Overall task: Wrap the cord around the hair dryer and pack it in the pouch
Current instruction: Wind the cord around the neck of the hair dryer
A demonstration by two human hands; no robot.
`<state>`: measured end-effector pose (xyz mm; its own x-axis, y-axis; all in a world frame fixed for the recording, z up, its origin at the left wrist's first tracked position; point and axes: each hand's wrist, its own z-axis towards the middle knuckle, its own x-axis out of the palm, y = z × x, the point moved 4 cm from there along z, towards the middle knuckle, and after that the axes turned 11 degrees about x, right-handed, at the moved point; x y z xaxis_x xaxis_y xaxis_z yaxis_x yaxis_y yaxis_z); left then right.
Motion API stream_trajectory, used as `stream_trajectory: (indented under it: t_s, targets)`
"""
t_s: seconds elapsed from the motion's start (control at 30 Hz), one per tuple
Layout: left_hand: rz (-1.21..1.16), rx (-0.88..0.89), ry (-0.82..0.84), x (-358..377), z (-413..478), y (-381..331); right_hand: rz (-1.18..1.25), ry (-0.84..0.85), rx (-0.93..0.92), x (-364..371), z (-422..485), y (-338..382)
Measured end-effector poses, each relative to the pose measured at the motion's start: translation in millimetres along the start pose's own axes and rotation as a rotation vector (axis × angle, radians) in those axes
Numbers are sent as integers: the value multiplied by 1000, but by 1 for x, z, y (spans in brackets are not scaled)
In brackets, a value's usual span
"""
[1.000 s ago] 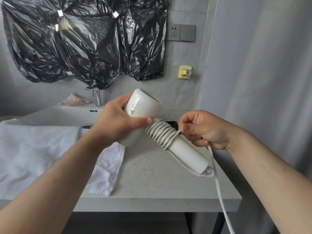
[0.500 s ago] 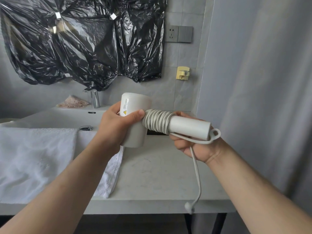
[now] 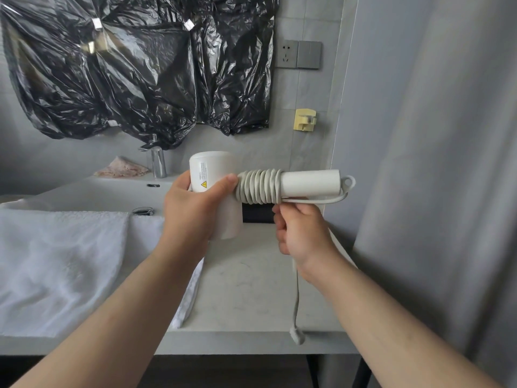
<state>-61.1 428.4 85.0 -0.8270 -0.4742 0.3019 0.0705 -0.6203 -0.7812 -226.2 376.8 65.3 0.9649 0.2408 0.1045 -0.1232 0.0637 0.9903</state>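
Down from the handle came the right hand point(image 3: 302, 233), which half a second earlier had cupped the grip from beneath. It now sat just under the coils, fingers curled round the pale grey rubber cord point(image 3: 260, 186), while the dryer stayed level.

Nearest the camera, the loose tail of that cord hung from the right fist past the front edge of the grey stone counter point(image 3: 251, 289), its end dangling free. The left hand point(image 3: 200, 211) was clamped on the barrel of the white plastic hair dryer point(image 3: 310, 182), thumb across the warning label. The dryer was held in the air over the counter, handle pointing right.

The winding step seemed to be in hand and nearly done. One short tail remained, so the next move would likely call for carrying it over the handle for the last turns and tucking in the end.

I counted one dryer, one cord with about eight turns on the handle, and two hands. A single rumpled white towel point(image 3: 56, 261) lay on the counter's left part. Behind the dryer sat a dark object, mostly hidden; whether it was the pouch I could not tell. Farther back were one white basin point(image 3: 98, 193) and one chrome tap point(image 3: 158, 163). On the wall hung crinkled black plastic sheeting point(image 3: 140, 71), one grey socket point(image 3: 286, 54) and one yellow hook point(image 3: 305, 120).
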Motion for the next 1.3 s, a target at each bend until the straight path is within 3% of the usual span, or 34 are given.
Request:
stream_trajectory:
  t_s: [0.07, 0.17, 0.33, 0.4, 0.73, 0.93, 1.17, 1.3]
  targets:
    - [13, -7, -19, 1, -2, 0, -137, -111, -119, 1, 0, -1]
    - [31, -15, -45, 1, -3, 0, -281, -147, -221, 1, 0, 3]
    - [33, -26, -89, 0, -4, 1, -293, 12, -237, 4, -6, 10]
    - [47, -23, -109, 1, -4, 1, -271, 71, -202, 4, -8, 13]
    - [83, 9, -175, 6, -20, 17, -2, 38, 114, 5, -8, 5]
    - [179, 68, -189, 6, -25, 15, 83, 86, 201, 10, -8, 2]
    - [543, 289, -122, 6, -23, -6, -128, -14, 296, 3, 2, -7]
    - [663, 395, -48, 2, -18, -10, -456, -79, 136, -8, 8, -1]
